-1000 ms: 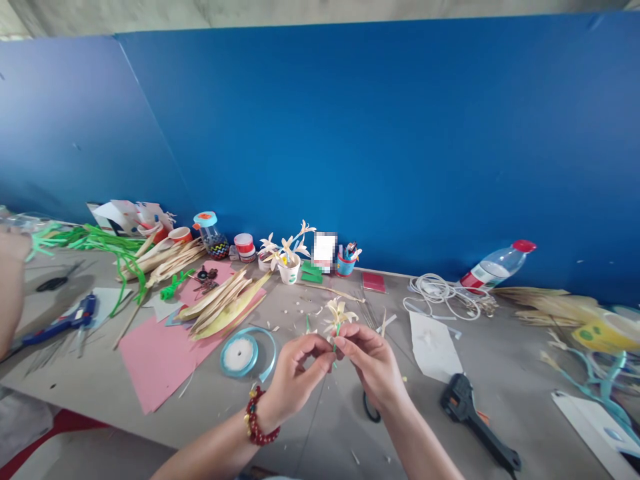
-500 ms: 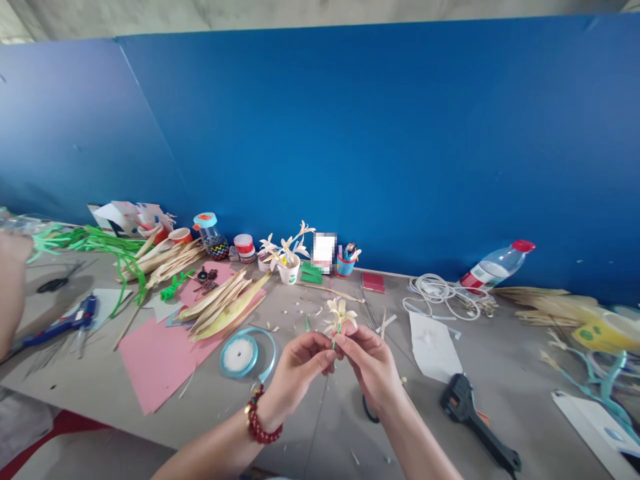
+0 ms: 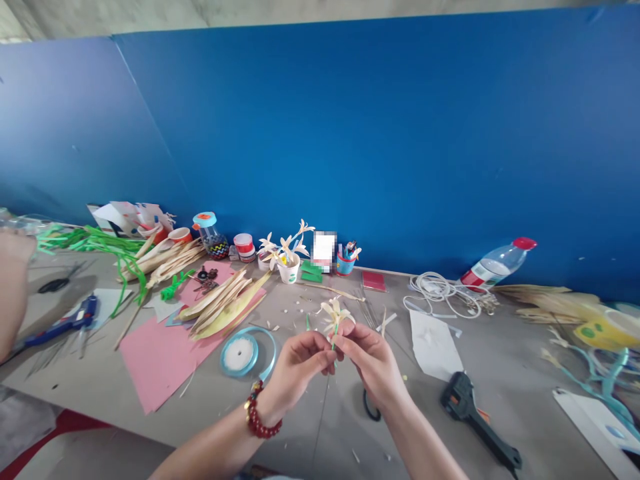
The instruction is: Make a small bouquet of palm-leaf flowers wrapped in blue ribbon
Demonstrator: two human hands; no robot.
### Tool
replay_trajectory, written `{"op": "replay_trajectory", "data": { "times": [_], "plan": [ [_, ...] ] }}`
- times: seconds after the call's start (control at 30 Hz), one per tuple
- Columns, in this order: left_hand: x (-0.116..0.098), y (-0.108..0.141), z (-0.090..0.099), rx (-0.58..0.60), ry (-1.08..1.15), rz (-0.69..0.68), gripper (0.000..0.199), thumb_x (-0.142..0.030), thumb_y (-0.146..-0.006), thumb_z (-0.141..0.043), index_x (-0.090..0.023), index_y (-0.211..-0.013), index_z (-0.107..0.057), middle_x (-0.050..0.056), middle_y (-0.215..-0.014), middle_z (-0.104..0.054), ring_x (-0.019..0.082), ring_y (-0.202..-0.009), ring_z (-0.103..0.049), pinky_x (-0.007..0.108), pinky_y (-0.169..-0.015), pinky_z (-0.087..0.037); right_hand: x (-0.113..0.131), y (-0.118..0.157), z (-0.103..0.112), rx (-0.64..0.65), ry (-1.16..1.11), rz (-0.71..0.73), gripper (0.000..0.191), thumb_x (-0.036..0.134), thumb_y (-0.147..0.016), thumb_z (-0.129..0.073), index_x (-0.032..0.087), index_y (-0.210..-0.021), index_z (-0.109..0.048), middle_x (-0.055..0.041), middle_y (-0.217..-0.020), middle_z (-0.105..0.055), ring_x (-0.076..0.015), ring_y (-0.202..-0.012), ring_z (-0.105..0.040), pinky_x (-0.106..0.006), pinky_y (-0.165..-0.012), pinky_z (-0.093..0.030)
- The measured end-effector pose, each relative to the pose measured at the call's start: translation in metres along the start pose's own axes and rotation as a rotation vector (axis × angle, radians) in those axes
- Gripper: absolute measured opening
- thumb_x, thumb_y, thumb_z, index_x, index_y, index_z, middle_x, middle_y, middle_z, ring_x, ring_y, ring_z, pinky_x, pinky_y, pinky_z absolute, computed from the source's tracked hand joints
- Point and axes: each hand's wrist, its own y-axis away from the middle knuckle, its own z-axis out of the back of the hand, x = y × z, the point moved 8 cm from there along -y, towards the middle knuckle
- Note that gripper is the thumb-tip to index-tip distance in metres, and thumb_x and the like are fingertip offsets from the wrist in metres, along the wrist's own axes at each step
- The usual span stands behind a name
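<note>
A cream-coloured craft flower (image 3: 333,313) with narrow petals is held up over the middle of the table. Its stem (image 3: 335,337) is green just under the petals, and a thin wire seems to run downward below my fingers. My left hand (image 3: 300,363) is closed in a pinch on the stem from the left, a red bead bracelet (image 3: 261,417) at its wrist. From the right, the thumb and fingers of my right hand (image 3: 371,363) pinch the same stem right below the petals. Both hands' fingertips nearly meet there.
A ribbon spool (image 3: 240,354) and pink paper (image 3: 155,363) lie to the left. A cup (image 3: 289,272) of similar flowers stands behind. On the right are a black glue gun (image 3: 477,420), white paper (image 3: 435,347) and a bottle (image 3: 495,267). Another person's arm (image 3: 13,287) is far left.
The flower head has tilted slightly to the left and turned a little in my fingers. Both hands keep nearly the same place and grip.
</note>
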Motion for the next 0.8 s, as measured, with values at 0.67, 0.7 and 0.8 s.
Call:
{"op": "replay_trajectory", "data": {
  "times": [0.67, 0.7, 0.8],
  "plan": [
    [-0.003, 0.001, 0.001, -0.103, 0.026, -0.081, 0.022, -0.033, -0.075, -0.081, -0.015, -0.078, -0.069, 0.002, -0.072, -0.066, 0.009, -0.062, -0.051, 0.021, -0.058, -0.040, 0.015, -0.001, -0.002, -0.086, 0.009, 0.125, 0.017, 0.030, -0.076, -0.080, 0.020, -0.072, -0.067, 0.0009, -0.075, -0.061, -0.0106, -0.062, -0.051, -0.022, -0.057, -0.043],
    [-0.002, 0.001, 0.002, -0.105, 0.032, -0.076, 0.022, -0.033, -0.075, -0.081, -0.015, -0.078, -0.069, 0.001, -0.071, -0.065, 0.009, -0.062, -0.050, 0.021, -0.059, -0.039, 0.014, -0.001, -0.002, -0.088, 0.002, 0.127, 0.017, 0.030, -0.076, -0.080, 0.020, -0.071, -0.068, 0.0009, -0.075, -0.061, -0.0105, -0.062, -0.051, -0.022, -0.057, -0.043],
    [0.001, 0.000, 0.001, -0.090, 0.048, -0.066, 0.020, -0.032, -0.077, -0.080, -0.015, -0.077, -0.068, 0.001, -0.070, -0.064, 0.009, -0.063, -0.049, 0.022, -0.061, -0.039, 0.013, 0.000, -0.005, -0.073, -0.011, 0.130, 0.017, 0.028, -0.078, -0.079, 0.019, -0.069, -0.068, 0.0010, -0.074, -0.060, -0.0103, -0.063, -0.050, -0.021, -0.058, -0.043]
  ]
}}
